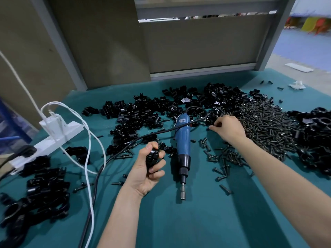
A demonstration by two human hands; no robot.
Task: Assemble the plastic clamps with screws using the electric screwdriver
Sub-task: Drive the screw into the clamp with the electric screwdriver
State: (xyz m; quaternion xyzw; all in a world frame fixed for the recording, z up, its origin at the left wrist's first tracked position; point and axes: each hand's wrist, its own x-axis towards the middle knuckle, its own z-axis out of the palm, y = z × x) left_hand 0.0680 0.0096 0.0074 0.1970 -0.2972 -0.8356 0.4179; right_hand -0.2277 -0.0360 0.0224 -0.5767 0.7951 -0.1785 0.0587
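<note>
My left hand (148, 169) grips a black plastic clamp (152, 158) just left of the blue electric screwdriver (183, 149), which lies on the green mat with its bit toward me. My right hand (227, 128) reaches to the left edge of the big pile of black screws (268, 126), fingers curled and fingertips pinched at a small dark piece. Loose clamp halves (139, 115) lie heaped behind the screwdriver. Scattered screws (223, 158) lie to its right.
A white power strip (53, 138) with plugs and white cables sits at the left. The screwdriver's black cord (111, 158) runs across the mat. Assembled clamps (39, 190) are piled at the near left, more black parts (315, 140) at the far right. Grey panels stand behind.
</note>
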